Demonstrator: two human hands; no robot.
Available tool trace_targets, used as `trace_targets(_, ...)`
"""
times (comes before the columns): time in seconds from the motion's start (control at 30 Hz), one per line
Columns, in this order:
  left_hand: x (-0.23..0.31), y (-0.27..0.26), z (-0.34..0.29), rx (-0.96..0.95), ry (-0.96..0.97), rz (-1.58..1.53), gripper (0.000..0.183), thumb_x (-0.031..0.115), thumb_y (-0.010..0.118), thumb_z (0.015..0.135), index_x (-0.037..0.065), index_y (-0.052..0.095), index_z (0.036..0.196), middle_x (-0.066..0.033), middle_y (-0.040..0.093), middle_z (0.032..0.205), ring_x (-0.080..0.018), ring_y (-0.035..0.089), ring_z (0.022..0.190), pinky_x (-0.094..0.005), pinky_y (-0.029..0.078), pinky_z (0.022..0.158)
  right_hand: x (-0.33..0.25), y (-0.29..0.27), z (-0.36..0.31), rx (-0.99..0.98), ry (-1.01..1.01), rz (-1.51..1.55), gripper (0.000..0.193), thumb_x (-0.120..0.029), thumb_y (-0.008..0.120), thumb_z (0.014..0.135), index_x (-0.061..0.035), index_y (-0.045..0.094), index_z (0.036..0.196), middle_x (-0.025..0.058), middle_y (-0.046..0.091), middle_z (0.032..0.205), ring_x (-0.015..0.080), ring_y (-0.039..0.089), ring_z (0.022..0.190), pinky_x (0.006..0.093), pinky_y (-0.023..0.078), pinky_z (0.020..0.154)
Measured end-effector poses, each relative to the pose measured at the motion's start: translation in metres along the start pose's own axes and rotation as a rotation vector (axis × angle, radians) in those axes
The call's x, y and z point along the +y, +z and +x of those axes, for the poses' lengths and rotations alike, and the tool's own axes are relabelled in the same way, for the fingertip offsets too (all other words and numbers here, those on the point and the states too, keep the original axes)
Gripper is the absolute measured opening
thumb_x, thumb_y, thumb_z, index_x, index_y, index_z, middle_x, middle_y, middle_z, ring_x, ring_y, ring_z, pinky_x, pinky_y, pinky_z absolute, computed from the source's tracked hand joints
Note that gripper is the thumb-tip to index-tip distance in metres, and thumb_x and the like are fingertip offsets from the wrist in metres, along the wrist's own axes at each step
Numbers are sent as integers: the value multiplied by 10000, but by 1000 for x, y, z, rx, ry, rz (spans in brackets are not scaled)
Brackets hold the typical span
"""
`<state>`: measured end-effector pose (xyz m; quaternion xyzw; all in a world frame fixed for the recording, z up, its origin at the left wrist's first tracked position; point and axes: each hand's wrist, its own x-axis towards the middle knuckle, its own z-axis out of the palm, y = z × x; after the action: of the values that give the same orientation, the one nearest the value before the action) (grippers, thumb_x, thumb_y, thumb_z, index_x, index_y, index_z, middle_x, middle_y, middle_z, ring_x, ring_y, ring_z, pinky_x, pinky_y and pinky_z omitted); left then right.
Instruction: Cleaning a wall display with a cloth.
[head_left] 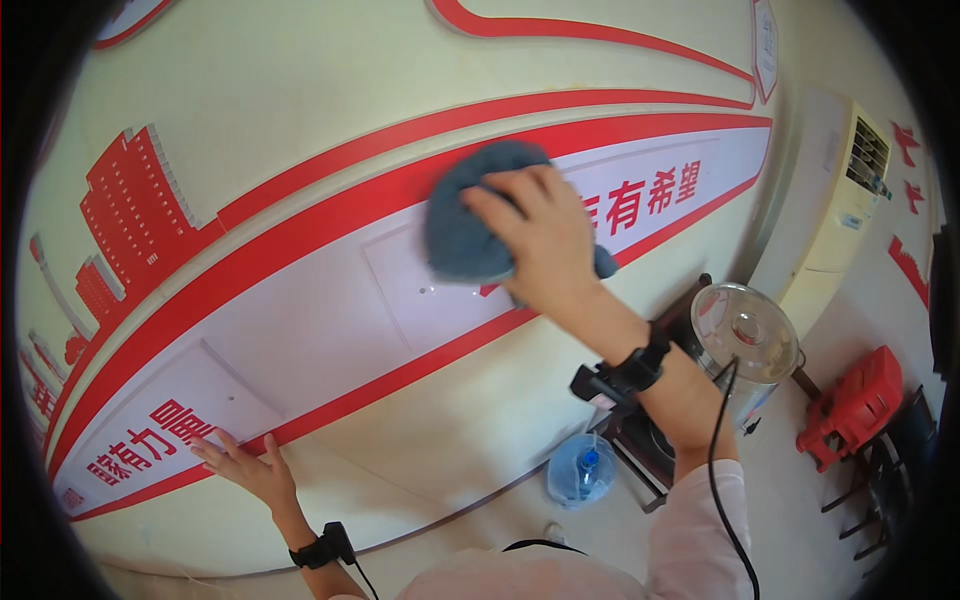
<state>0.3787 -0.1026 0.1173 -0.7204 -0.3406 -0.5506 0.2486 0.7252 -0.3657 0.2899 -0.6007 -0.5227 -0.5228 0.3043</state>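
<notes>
A folded blue-grey cloth (465,225) lies against a white wall panel with a red border (330,250). My right hand (545,240) presses on the cloth, its fingers bent over the fabric, and covers part of the red lettering behind. Lower on the left, my left hand (250,470) has its fingers spread at the panel's lower red edge, beside more red lettering (150,440); it holds nothing. Each wrist wears a black strapped device with a cable.
At the right, a lidded metal pot (745,335) stands on a dark stand. Below it, a clear bag with a blue-capped bottle (583,468) rests on the floor. Red plastic stools (852,405), dark chairs (900,475) and a tall air conditioner (830,210) line the right side.
</notes>
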Motion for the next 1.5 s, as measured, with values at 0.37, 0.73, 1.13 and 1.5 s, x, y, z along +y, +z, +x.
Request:
trace_targets(0.37, 10, 7, 3, 6, -50, -158, 791, 379, 608, 873, 193, 170, 1504, -195, -2, 1561, -457, -3, 1417, -615, 95, 1100, -24, 3, -2, 101, 405, -332, 527, -8, 697, 512, -91, 658, 1031, 67, 592, 1031, 325, 522, 926, 418, 452, 777)
trace_targets(0.73, -1, -1, -1, -14, -22, -48, 766, 469, 562, 882, 154, 224, 1493, -196, 47, 1562, -433, 21, 1427, -618, 76, 1099, -35, 19, -11, 214, 253, 111, 573, -17, 669, 512, -136, 630, 1071, 87, 553, 1125, 343, 490, 986, 420, 448, 814)
trace_targets(1.13, 9, 6, 3, 27, -68, -141, 745, 465, 564, 887, 170, 236, 1487, -187, 31, 1563, -452, 15, 1419, -631, 93, 1095, -71, 43, -36, 186, 278, -66, 666, -126, 683, 527, -134, 638, 1191, 125, 559, 1240, 341, 491, 1015, 422, 398, 910)
trace_targets(1.5, 10, 0, 0, -40, -37, -106, 795, 472, 586, 870, 166, 201, 1495, -195, 32, 1560, -454, 18, 1417, -634, 97, 1095, 10, 23, -54, 329, 639, -175, 710, -30, 723, 560, -139, 562, 1242, 133, 460, 1313, 385, 437, 1100, 445, 412, 928)
